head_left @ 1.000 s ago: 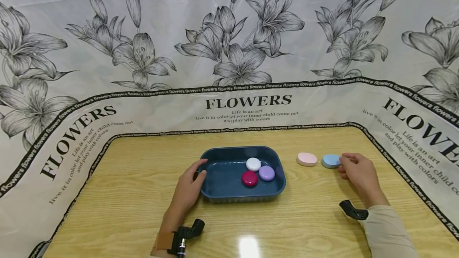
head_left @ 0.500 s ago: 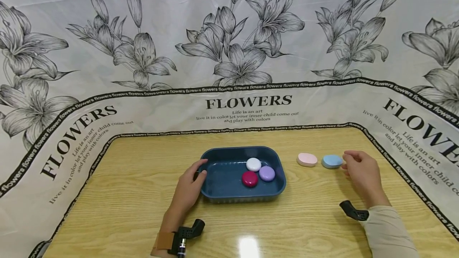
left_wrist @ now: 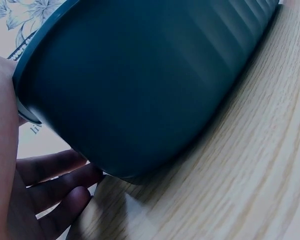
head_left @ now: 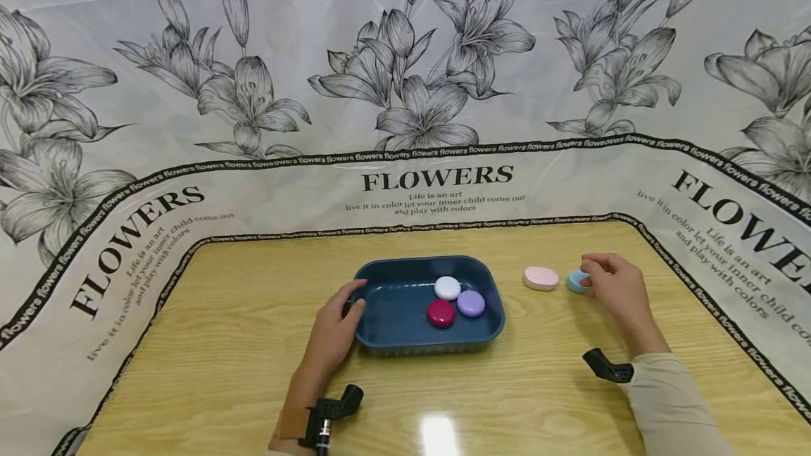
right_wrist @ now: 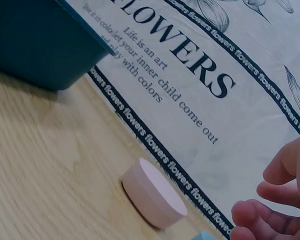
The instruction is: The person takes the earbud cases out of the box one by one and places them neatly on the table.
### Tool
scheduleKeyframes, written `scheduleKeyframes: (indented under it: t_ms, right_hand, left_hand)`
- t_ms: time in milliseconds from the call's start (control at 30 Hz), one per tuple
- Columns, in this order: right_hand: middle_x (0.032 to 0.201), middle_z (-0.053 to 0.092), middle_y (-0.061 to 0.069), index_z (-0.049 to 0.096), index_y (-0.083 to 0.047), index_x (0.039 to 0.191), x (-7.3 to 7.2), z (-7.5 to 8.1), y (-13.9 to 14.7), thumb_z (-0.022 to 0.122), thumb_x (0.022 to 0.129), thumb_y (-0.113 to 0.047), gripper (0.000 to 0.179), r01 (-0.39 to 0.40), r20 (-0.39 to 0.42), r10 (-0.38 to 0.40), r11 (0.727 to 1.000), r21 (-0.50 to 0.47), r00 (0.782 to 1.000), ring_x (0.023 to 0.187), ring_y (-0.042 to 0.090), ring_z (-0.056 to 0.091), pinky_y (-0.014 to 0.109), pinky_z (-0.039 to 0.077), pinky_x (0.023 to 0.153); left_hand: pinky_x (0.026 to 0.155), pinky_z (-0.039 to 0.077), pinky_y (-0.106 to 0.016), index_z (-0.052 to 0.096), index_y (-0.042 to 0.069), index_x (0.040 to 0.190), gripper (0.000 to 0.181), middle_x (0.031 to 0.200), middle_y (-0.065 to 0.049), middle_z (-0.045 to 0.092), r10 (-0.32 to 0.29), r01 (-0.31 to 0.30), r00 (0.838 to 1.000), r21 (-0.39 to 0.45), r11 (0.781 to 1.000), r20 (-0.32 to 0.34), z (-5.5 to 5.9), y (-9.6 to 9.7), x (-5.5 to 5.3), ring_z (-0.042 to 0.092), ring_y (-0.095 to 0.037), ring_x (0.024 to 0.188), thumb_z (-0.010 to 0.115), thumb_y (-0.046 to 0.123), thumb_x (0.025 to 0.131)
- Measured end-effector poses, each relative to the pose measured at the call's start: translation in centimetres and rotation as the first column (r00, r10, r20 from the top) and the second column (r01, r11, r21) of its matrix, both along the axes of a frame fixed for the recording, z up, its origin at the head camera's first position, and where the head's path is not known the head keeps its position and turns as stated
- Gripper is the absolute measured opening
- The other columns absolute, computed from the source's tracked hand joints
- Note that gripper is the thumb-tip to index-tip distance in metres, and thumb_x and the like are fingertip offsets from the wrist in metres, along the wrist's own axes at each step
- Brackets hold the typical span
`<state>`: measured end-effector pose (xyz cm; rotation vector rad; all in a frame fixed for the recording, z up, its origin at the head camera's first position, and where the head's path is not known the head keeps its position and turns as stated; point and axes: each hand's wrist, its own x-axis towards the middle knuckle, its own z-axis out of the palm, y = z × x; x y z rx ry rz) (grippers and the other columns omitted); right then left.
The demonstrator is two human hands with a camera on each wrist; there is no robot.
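A deep blue rectangular tray [head_left: 393, 343] with rounded corners stands on the table. My left hand [head_left: 334, 329] holds its left end, thumb and a finger over the rim; in the left wrist view other fingers [left_wrist: 65, 175] bend against the outer wall. Inside the tray, toward its right, lie a white [head_left: 448, 288], a lilac [head_left: 471, 303] and a crimson glossy round disc [head_left: 441, 312]. To the tray's right a pale pink oval piece [head_left: 541, 278] and a light blue oval piece [head_left: 576, 281] lie flat. My right hand [head_left: 617, 290] hovers over the blue one, partly hiding it, fingers loosely bent around nothing.
The wooden table [head_left: 241, 343] reaches a white floral cloth [head_left: 437, 192] that rises along the back and both sides. A black wrist mount [head_left: 608, 366] sits on the right wrist, another wrist mount [head_left: 340, 403] on the left.
My right hand first touches the blue oval piece, draws back to the right of it, then moves left and up over it. The left hand and tray stay put.
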<state>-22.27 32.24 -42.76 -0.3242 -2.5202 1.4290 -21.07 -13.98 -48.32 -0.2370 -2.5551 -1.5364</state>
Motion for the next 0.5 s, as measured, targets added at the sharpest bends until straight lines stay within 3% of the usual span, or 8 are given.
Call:
scheduleKeyframes:
  t_ms: [267, 500]
  right_hand:
    - [0.114, 0.064, 0.017, 0.057, 0.001, 0.134, -0.8, 0.5, -2.0, 0.047, 0.106, -0.036, 0.047, -0.106, -0.021, 0.105, 0.993, -0.052, 0.994, 0.084, 0.01, 0.065, 0.029, 0.058, 0.07]
    - [0.109, 0.065, 0.017, 0.057, 0.004, 0.131, -1.9, 1.4, -4.5, 0.051, 0.105, -0.033, 0.045, -0.229, -0.056, 0.224, 0.965, -0.124, 0.973, 0.085, 0.014, 0.066, 0.03, 0.058, 0.07]
  left_hand:
    - [0.111, 0.036, -0.053, 0.057, 0.027, 0.142, 0.037, 0.149, -0.002, 0.05, -0.005, 0.005, 1.0, 0.005, 1.0, -0.002, 0.0, 0.0, 0.2, 0.043, -0.024, 0.139, 0.054, 0.03, 0.105]
    - [0.112, 0.035, -0.053, 0.056, 0.028, 0.143, 0.038, 0.15, -0.001, 0.048, -0.007, 0.007, 1.0, 0.005, 1.0, 0.003, 0.1, -0.1, -0.1, 0.042, -0.024, 0.14, 0.054, 0.031, 0.105]
